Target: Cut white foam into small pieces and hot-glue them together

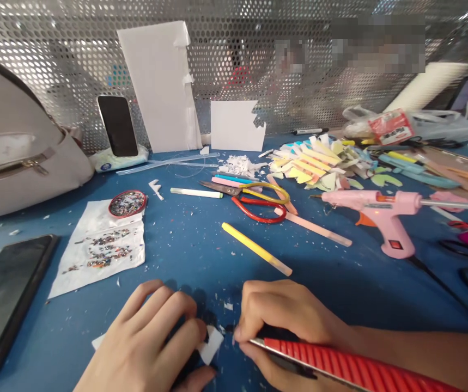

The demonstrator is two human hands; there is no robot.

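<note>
My right hand [286, 321] grips a red ridged utility knife [319, 356] with a metal edge. Its tip is mostly hidden by my fingers, close to the table top. My left hand [152, 337] is curled palm down at the lower middle, its fingers pressing a small white foam-board piece [212, 345] onto the blue table. Part of that piece is hidden beneath the fingers. Another white bit [98, 342] shows at the left hand's outer edge. Between the hands lie tiny white scraps [228, 306].
Markers, including a yellow one [254, 247], and red-and-yellow-handled scissors [258, 201] lie beyond my hands. A pink glue gun [376, 207] is at right. Paper strips [311, 160] are heaped behind. At left are a phone [8, 305], beads on paper [103, 239] and a bag [21, 147].
</note>
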